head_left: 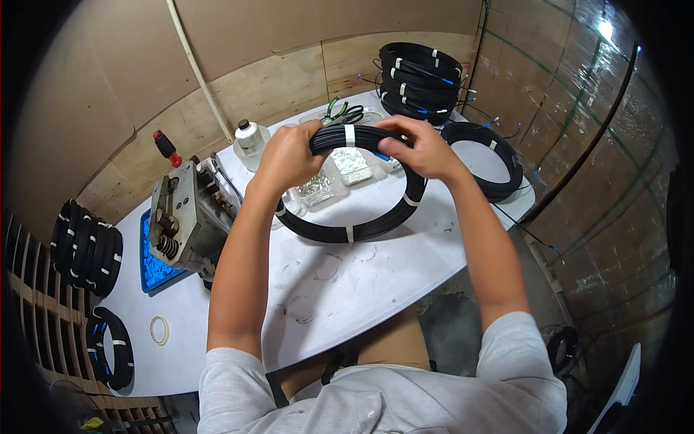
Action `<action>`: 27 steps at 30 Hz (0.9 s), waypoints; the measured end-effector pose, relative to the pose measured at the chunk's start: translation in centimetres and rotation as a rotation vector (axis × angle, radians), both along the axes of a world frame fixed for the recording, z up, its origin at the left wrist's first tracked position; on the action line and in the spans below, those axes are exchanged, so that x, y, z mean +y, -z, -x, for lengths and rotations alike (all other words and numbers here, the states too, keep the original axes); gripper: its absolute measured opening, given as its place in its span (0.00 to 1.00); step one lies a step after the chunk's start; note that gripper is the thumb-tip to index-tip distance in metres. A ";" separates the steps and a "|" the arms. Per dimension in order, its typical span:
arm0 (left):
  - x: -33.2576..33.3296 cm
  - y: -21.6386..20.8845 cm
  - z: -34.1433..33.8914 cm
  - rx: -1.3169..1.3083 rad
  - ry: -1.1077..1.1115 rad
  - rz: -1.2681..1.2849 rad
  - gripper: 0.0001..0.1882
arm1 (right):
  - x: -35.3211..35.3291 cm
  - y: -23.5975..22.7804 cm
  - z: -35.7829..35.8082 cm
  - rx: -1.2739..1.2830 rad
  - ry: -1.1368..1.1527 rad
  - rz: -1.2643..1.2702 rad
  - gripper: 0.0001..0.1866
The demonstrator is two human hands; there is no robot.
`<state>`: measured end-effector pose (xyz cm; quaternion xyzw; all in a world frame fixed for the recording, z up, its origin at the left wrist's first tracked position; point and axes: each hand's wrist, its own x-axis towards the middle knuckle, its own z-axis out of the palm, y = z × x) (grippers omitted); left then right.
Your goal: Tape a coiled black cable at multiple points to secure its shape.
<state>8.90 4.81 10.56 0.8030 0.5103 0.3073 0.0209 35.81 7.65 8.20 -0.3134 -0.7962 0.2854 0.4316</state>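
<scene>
Both my hands hold up a coil of black cable [383,226], bound with several white tape bands, over the white table. My left hand [290,153] is closed round the coil's far left part. On the far right part, my right hand [423,148] grips the coil between thumb and fingers, beside a white band. A small blue piece shows by my right thumb. Through and behind the ring stand a clear tray of small metal parts [316,189] and a clear box of small whitish pieces [352,166].
A metal bench machine [189,217] stands left, by a blue tray of blue pieces [155,271]. A white bottle [249,137] stands behind. Stacked cable coils [419,83] and a single coil [499,163] sit far right. Tape roll [160,330] and more coils [87,246] lie left.
</scene>
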 end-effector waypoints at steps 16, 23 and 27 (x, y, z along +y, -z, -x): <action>-0.9 -0.5 0.2 -0.016 -0.080 0.081 0.23 | -3.0 12.5 1.3 0.390 0.755 -0.537 0.11; -1.5 -0.3 -0.7 -0.033 -0.132 0.038 0.28 | -3.3 11.7 0.7 0.331 0.721 -0.609 0.11; -1.2 -0.1 -0.8 -0.025 -0.096 0.008 0.30 | -2.9 12.3 0.3 0.276 0.704 -0.630 0.11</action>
